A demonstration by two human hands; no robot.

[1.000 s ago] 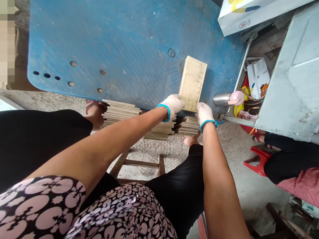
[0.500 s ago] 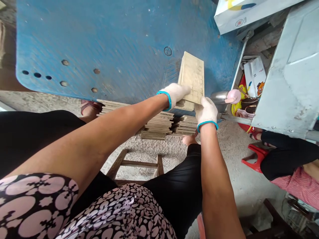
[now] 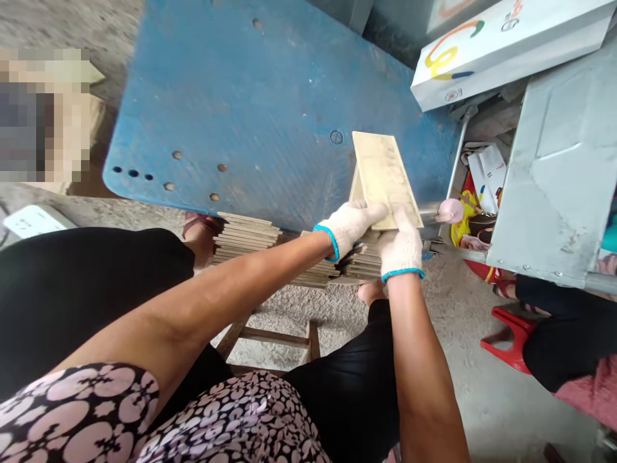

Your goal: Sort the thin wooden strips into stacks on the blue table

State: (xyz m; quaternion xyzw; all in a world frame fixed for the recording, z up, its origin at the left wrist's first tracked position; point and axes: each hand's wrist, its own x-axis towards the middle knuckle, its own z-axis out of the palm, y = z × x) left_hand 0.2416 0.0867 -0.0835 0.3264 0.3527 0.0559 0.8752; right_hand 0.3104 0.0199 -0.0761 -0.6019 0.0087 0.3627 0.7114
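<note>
Both my hands wear white knit gloves with blue cuffs. My left hand (image 3: pixel 351 225) and my right hand (image 3: pixel 402 247) together grip the near end of a stack of thin pale wooden boards (image 3: pixel 384 177). The top board is lifted and fanned apart from those under it. The stack's far end rests on the blue table (image 3: pixel 250 96). Below the table's near edge, piles of similar thin boards (image 3: pixel 245 236) lie on a wooden stool (image 3: pixel 270 337).
A white carton (image 3: pixel 506 45) and a grey metal panel (image 3: pixel 563 173) stand at the right. A steel flask with a pink cap (image 3: pixel 446 211) lies beside them. Another person in black trousers sits on a red stool (image 3: pixel 508 337) at the right.
The top board has lifted and swung away from the rest of the stack. My left hand has slid onto the stack's near end. The view has shifted left and down.
</note>
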